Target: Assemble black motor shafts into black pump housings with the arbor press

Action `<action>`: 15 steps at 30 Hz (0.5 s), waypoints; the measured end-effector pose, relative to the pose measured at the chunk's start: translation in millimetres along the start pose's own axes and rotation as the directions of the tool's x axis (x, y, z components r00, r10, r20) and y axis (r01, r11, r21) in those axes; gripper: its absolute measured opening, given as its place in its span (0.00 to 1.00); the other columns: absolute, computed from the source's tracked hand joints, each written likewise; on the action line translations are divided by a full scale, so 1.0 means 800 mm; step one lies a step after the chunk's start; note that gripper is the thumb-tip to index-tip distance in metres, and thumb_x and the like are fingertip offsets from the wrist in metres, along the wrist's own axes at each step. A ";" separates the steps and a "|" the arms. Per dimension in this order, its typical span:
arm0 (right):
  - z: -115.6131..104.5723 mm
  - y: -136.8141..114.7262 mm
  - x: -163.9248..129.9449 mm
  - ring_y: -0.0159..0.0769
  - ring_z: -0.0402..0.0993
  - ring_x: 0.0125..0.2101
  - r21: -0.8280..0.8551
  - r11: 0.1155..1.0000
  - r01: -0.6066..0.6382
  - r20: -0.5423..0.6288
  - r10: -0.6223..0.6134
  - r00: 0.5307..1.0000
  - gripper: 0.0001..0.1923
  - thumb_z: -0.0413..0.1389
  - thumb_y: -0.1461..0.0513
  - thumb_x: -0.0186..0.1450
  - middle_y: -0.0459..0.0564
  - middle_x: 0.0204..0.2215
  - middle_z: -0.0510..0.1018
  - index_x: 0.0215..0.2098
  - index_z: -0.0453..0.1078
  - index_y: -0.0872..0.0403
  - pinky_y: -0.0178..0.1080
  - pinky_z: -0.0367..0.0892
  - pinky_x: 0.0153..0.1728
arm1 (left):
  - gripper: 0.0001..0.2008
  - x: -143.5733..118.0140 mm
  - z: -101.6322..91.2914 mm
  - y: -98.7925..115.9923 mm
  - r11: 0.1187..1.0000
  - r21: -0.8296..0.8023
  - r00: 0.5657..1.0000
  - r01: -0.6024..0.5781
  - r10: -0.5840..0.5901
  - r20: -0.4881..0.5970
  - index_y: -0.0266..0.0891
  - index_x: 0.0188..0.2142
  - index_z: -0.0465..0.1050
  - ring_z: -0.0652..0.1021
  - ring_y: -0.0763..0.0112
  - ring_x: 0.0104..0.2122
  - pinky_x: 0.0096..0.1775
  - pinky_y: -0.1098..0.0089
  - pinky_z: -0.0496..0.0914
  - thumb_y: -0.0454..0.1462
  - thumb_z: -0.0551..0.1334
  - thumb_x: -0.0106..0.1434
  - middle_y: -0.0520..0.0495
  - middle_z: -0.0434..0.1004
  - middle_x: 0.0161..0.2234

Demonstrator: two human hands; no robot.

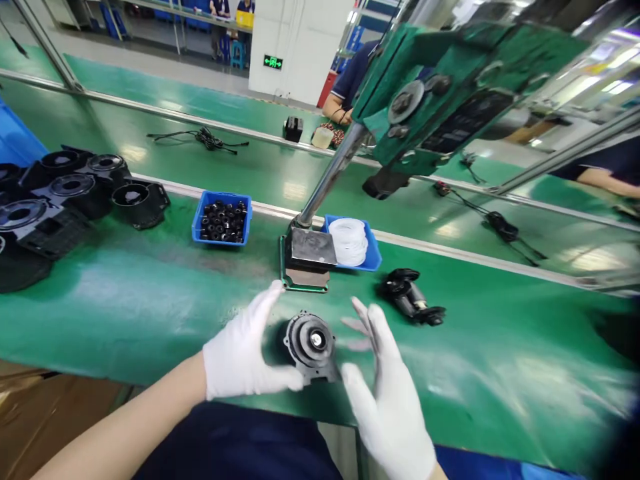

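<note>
A round black motor housing (310, 343) with stepped rings and a shiny metal centre stands on the green bench in front of me. My left hand (247, 350), in a white glove, is curved around its left side with thumb and fingers spread wide. The thumb tip is close to the housing's lower edge; I cannot tell whether it touches. On the right, my gloved right hand (383, 387) is apart from the housing, its fingers spread and slightly blurred. A black motor-like part (411, 297) lies on its side beyond that hand.
A green press (440, 93) overhangs the bench, its metal block (313, 248) behind the housing. Beside it are a blue bin of small black parts (223, 220) and a blue bin of white rings (350, 241). Several black housings (75, 190) stand left. A co-worker's arm (337, 107) shows beyond.
</note>
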State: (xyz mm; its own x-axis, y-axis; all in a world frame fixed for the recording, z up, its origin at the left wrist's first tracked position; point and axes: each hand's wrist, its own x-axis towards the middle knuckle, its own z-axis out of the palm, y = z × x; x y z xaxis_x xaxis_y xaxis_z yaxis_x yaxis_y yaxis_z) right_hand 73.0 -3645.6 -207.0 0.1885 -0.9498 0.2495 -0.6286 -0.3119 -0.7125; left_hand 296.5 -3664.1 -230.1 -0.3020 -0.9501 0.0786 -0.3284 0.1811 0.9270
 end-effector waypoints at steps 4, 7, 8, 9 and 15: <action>0.006 0.007 0.018 0.46 0.61 0.63 0.390 0.917 -0.085 0.105 0.047 0.993 0.29 0.49 0.56 0.71 0.53 0.64 0.64 0.69 0.49 0.47 0.54 0.59 0.62 | 0.65 0.017 0.053 0.023 0.982 -0.173 0.996 0.075 -0.066 0.056 0.40 0.70 0.29 0.64 0.45 0.63 0.62 0.48 0.61 0.34 0.73 0.44 0.34 0.57 0.66; -0.005 0.023 0.018 0.48 0.74 0.51 0.488 0.868 -0.090 -0.043 0.127 0.991 0.15 0.54 0.55 0.68 0.53 0.46 0.81 0.50 0.74 0.50 0.57 0.63 0.58 | 0.63 0.023 0.065 0.025 0.963 -0.219 0.988 0.156 -0.148 0.053 0.42 0.70 0.25 0.71 0.48 0.58 0.61 0.49 0.63 0.31 0.70 0.47 0.36 0.66 0.60; -0.010 0.028 0.016 0.46 0.79 0.39 0.537 0.842 -0.061 -0.139 0.159 0.977 0.14 0.52 0.54 0.69 0.50 0.30 0.82 0.39 0.77 0.50 0.57 0.69 0.52 | 0.62 0.024 0.065 0.025 0.965 -0.196 0.985 0.174 -0.168 0.049 0.42 0.70 0.26 0.70 0.47 0.59 0.61 0.48 0.63 0.32 0.70 0.47 0.37 0.66 0.60; -0.014 0.031 0.015 0.43 0.77 0.27 0.588 0.809 -0.026 -0.230 0.198 0.953 0.17 0.49 0.53 0.71 0.46 0.17 0.75 0.32 0.75 0.49 0.55 0.72 0.45 | 0.62 0.025 0.063 0.024 0.969 -0.164 0.982 0.186 -0.181 0.045 0.43 0.70 0.29 0.68 0.46 0.60 0.62 0.47 0.61 0.32 0.70 0.47 0.37 0.65 0.61; -0.002 0.022 0.027 0.46 0.75 0.47 0.561 0.819 -0.121 -0.053 0.181 0.982 0.22 0.57 0.52 0.65 0.55 0.47 0.79 0.55 0.69 0.51 0.49 0.70 0.49 | 0.59 0.027 0.060 0.026 0.971 -0.178 0.987 0.157 -0.151 0.044 0.41 0.70 0.30 0.66 0.48 0.61 0.63 0.50 0.60 0.32 0.69 0.48 0.37 0.61 0.63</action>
State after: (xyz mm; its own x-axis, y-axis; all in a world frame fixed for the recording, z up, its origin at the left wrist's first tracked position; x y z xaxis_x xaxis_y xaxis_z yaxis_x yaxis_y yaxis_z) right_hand 64.7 -3671.7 -213.3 0.0318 -0.9880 0.1510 -0.1143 -0.1537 -0.9815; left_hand 240.3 -3668.7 -226.7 -0.2881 -0.9543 -0.0789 -0.2071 -0.0183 0.9781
